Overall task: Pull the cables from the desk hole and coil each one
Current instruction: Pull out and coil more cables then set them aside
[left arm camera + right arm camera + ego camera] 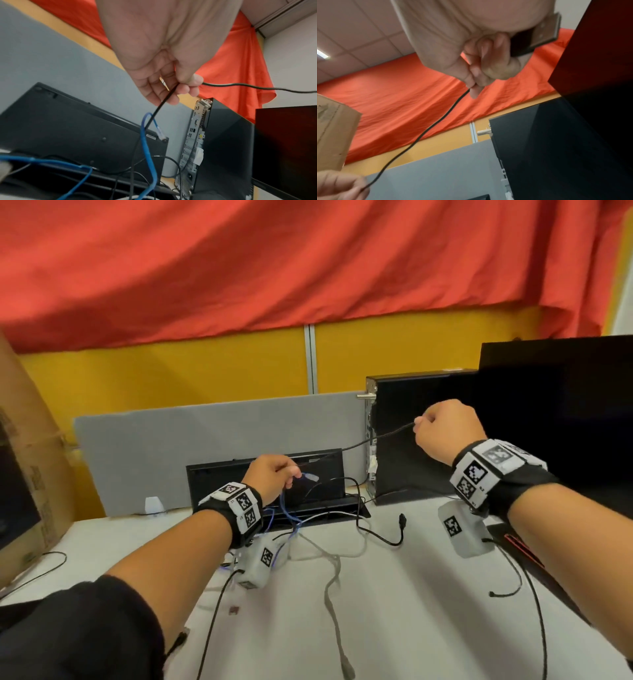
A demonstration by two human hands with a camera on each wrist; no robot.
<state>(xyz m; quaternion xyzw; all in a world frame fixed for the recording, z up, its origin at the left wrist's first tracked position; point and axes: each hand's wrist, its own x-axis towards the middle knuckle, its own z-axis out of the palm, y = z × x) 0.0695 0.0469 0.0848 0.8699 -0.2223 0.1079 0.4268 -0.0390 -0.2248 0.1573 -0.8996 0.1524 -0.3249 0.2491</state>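
Note:
A thin black cable (pixel 363 442) runs taut between my two hands above the open desk hole (pixel 308 501). My left hand (pixel 274 477) pinches it just over the hole; in the left wrist view the black cable (pixel 154 112) drops from the left hand (pixel 171 83) into the hole. My right hand (pixel 442 429) is raised to the right and grips the cable's other part; in the right wrist view the right hand (pixel 476 75) holds the cable (pixel 428 128) in curled fingers. A blue cable (pixel 291 515) rises from the hole, its clear plug (pixel 160 134) hanging beside the black one.
A black computer case (pixel 411 440) and a dark monitor (pixel 555 405) stand at the right. A cardboard box (pixel 30 474) is at the left. Grey and black cables (pixel 334 577) lie loose on the white desk (pixel 394 628). The hole's raised black lid (pixel 219 477) leans on a grey divider (pixel 205 433).

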